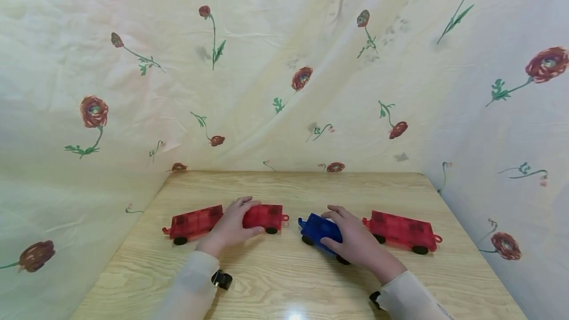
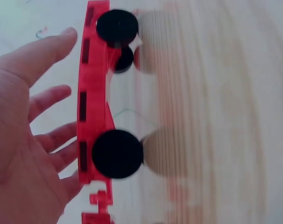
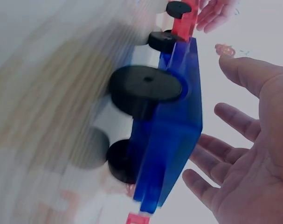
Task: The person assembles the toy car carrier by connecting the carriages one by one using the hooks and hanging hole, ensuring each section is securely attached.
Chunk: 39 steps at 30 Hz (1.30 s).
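Note:
My left hand (image 1: 233,223) is above a red toy train car (image 1: 264,216) with black wheels, its fingers spread and loosely bent. In the left wrist view the thumb stands apart from this car; whether the other fingertips touch it I cannot tell. A second red car (image 1: 195,222) stands behind it to the left, and their ends meet at a coupling (image 2: 100,198). Over a blue toy train car (image 1: 317,231), which stands at an angle, hovers my right hand (image 1: 353,238). In the right wrist view its fingers (image 3: 239,119) are spread and do not wrap the car.
Another red car (image 1: 402,231) stands to the right of my right hand, a ring on its right end. The wooden table (image 1: 275,280) ends at a flower-patterned cloth (image 1: 266,53) at the back and sides. A short gap separates the blue car from the middle red one.

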Available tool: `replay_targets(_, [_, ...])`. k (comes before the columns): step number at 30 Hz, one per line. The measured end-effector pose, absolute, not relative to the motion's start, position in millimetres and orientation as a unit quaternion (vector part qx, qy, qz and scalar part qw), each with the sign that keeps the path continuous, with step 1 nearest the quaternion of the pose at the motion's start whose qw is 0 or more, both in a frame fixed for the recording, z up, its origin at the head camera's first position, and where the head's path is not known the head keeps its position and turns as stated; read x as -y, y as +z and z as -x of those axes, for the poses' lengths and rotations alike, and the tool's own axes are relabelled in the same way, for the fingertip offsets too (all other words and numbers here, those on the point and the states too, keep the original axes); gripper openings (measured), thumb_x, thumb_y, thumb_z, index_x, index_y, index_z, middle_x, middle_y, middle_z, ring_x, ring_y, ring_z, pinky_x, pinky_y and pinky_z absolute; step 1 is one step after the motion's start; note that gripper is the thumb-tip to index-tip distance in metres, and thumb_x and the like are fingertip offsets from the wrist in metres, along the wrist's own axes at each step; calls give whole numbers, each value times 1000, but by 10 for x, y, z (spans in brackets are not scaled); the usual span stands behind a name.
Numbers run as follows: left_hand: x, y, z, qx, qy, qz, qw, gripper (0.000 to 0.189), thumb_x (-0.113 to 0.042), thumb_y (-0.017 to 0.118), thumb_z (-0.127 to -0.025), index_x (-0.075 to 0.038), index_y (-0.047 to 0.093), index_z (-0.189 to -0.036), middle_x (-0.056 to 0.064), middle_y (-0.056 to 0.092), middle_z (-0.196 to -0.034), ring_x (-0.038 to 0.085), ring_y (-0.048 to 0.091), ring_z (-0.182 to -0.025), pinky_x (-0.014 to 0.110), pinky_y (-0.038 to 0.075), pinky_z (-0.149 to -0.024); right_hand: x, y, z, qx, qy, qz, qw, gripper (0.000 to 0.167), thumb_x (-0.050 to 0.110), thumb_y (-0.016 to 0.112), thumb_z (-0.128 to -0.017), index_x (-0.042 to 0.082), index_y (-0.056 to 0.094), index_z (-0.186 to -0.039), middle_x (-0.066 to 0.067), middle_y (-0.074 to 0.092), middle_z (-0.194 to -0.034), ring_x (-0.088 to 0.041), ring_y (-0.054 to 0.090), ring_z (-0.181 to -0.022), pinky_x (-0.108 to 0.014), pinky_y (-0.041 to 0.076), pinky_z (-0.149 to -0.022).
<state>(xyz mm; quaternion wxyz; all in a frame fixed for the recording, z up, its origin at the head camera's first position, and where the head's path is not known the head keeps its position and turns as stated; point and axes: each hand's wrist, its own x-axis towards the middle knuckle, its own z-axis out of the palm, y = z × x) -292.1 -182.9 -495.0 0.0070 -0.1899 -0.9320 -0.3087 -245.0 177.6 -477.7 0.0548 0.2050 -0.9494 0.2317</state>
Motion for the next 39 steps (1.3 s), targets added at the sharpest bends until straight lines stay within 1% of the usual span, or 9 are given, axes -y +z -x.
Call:
replay_targets(4, [1763,-4969,2931,934,-294,202,-12,78,-45,83,-90,-24,48,-158,10,30,-169,50,21,-153,75,35,-108,-1892,-4816,2406,951,235,-197,48,63,37,85,-90,15,60,-143,-15,44,-160,-42,51,-138,-63,47,-105])
replay_targets(7, [1736,-4975,2928,940,-272,206,-20,79,-46,83,-91,-26,48,-158,10,29,-170,54,15,-154,81,30,-107,-1953,-4840,2374,955,233,-181,37,65,40,85,-89,17,59,-145,-14,42,-161,-42,50,-139,-64,48,-103])
replay_targets(9, [1727,-4977,2918,944,-257,208,-23,78,-45,83,-91,-27,48,-158,10,30,-169,50,17,-155,80,27,-110,-1976,-4846,2351,957,231,-172,30,67,41,86,-89,18,59,-145,-13,41,-161,-42,49,-139,-65,49,-102])
replay_targets(13, [1721,-4984,2888,949,-231,214,-12,74,-43,83,-91,-26,52,-156,11,36,-166,42,25,-154,68,21,-120,-2012,-4859,2315,958,230,-169,30,67,41,87,-87,18,60,-144,-14,43,-160,-43,49,-139,-67,47,-103])
replay_targets(17, [1724,-4989,2842,953,-209,219,11,69,-42,84,-90,-25,57,-151,10,45,-159,40,35,-148,64,24,-121,-2034,-4889,2294,958,229,-169,33,67,42,87,-86,17,62,-143,-14,45,-158,-43,50,-138,-67,46,-104])
replay_targets(23, [1746,-4970,2745,956,-199,214,24,66,-43,85,-88,-27,61,-147,7,52,-152,38,42,-144,66,28,-118,-2055,-4944,2287,960,222,-169,37,67,46,87,-86,17,63,-142,-12,49,-154,-38,52,-137,-62,49,-104])
replay_targets(30, [1769,-4963,2663,949,-239,206,5,67,-43,86,-86,-28,61,-147,1,54,-145,32,46,-138,60,44,-110,-2067,-4979,2272,961,225,-160,33,61,45,88,-85,21,67,-136,-3,58,-137,-30,57,-127,-57,52,-102])
replay_targets(33, [1773,-4968,2650,948,-246,205,3,67,-45,86,-85,-30,62,-146,-3,54,-141,30,49,-136,61,43,-109,-2081,-4994,2266,959,232,-159,33,59,46,88,-84,23,67,-134,-1,59,-132,-28,58,-123,-56,53,-101])
replay_targets(39, [1778,-4982,2634,946,-250,205,11,67,-47,88,-82,-31,64,-143,-4,57,-142,32,48,-138,69,34,-113,-2112,-5012,2260,954,258,-152,33,57,48,88,-84,27,68,-133,-1,55,-130,-27,61,-119,-55,54,-99])
